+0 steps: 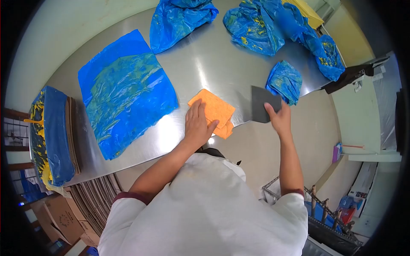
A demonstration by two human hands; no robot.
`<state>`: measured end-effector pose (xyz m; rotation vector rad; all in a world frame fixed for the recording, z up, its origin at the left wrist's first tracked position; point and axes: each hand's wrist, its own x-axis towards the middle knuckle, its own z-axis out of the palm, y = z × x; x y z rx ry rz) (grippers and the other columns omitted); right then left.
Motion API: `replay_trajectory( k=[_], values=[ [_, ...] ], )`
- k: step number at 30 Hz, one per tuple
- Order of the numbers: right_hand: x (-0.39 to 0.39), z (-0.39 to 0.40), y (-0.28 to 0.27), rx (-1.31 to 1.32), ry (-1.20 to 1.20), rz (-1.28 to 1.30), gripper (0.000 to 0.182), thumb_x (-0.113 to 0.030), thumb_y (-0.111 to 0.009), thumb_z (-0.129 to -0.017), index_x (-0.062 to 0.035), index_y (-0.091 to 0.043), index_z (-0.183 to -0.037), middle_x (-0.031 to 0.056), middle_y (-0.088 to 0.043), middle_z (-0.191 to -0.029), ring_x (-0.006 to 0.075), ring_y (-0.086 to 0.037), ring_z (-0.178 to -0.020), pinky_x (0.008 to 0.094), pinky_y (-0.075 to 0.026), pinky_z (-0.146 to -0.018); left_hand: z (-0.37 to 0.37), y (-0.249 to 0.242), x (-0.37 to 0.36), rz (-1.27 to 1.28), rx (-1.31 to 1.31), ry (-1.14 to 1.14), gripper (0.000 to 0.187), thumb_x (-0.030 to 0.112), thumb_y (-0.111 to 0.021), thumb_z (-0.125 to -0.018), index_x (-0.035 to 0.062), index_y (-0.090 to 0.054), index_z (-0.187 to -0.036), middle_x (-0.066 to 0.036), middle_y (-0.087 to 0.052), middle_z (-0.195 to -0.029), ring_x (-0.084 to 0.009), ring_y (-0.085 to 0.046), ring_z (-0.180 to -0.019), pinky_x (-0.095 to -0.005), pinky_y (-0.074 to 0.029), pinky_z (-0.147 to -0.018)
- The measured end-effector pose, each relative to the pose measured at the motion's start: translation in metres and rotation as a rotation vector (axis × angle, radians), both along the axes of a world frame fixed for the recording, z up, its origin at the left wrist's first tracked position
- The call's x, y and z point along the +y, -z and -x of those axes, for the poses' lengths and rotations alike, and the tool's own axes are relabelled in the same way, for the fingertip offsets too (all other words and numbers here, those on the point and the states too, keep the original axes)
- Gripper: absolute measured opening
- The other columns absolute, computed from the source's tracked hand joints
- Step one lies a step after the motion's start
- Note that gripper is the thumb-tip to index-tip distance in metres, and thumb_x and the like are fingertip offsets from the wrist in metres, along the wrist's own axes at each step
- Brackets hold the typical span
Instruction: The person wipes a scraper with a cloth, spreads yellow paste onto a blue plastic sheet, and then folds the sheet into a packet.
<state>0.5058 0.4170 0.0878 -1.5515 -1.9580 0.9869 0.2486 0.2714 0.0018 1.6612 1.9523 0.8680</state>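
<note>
My left hand (197,125) presses an orange folded cloth (217,109) onto the metal table near its front edge. Its fingers lie along the cloth's left side and the thumb bears on the lower part, gripping it. A loose corner of the cloth reaches the edge. To the right, my right hand (279,117) is closed around one side of a flat dark grey scraper (260,104), thumb on its face. The scraper is held by the table's front edge. Just behind it lies a small crumpled blue plastic sheet (285,81) with greenish smears.
A smeared blue plastic sheet (124,94) lies spread on the metal table (205,59). Crumpled blue plastic (181,21) and more with yellow bits (256,27) lie at the back. A blue-lined box (57,136) with yellow residue stands left. Stacked cardboard (96,196) is below.
</note>
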Motion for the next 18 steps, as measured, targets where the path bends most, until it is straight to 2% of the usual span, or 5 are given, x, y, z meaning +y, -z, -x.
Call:
replay_trajectory(
  k=[2,4,7,13,18],
  values=[
    [0.0,0.038,-0.006,0.488,-0.001,0.159,0.04,-0.016,-0.076,-0.083,0.0059,-0.064,-0.115,0.0152,-0.07,-0.099,0.0241,-0.067,-0.085,0.0339,-0.052,-0.078,-0.007,0.003,0.003,-0.004,0.148,-0.025,0.095,0.04,-0.067,-0.088,-0.0103,-0.017,-0.151,-0.032,-0.017,-0.158,-0.0428,-0.013,-0.15,-0.0519,-0.014,-0.12],
    [0.011,0.067,0.028,0.48,-0.06,0.447,0.04,-0.016,-0.078,-0.081,0.006,-0.066,-0.111,0.0114,-0.07,-0.098,0.0203,-0.067,-0.089,0.0325,-0.053,-0.081,-0.009,0.003,0.004,0.029,0.23,-0.018,0.096,0.04,-0.066,-0.089,-0.0116,-0.014,-0.151,-0.032,-0.015,-0.158,-0.0424,-0.011,-0.15,-0.0525,-0.011,-0.121],
    [0.014,0.087,0.064,0.2,-0.126,0.491,0.04,-0.011,-0.079,-0.08,0.0034,-0.064,-0.115,0.0097,-0.071,-0.1,0.0197,-0.066,-0.093,0.0314,-0.052,-0.086,-0.003,-0.005,0.005,0.12,0.238,0.012,0.096,0.04,-0.063,-0.09,-0.0121,-0.011,-0.152,-0.031,-0.012,-0.16,-0.0413,-0.008,-0.151,-0.053,-0.007,-0.121],
    [0.021,0.03,0.051,-0.006,-0.082,0.295,0.033,-0.008,-0.077,-0.081,0.0027,-0.068,-0.11,0.0125,-0.072,-0.097,0.0197,-0.067,-0.086,0.0345,-0.052,-0.08,-0.001,-0.008,0.006,0.182,0.203,0.049,0.094,0.041,-0.061,-0.092,-0.0107,-0.01,-0.153,-0.028,-0.007,-0.162,-0.0376,-0.004,-0.153,-0.0525,-0.004,-0.121],
    [0.013,0.037,-0.003,0.09,-0.255,-0.086,0.028,-0.001,-0.069,-0.085,-0.0003,-0.069,-0.113,0.0128,-0.073,-0.101,0.021,-0.068,-0.091,0.0334,-0.052,-0.082,0.005,-0.011,0.009,0.219,0.222,0.099,0.092,0.04,-0.059,-0.093,-0.008,-0.01,-0.154,-0.026,-0.007,-0.163,-0.0355,-0.003,-0.153,-0.0519,-0.004,-0.122]
  ],
)
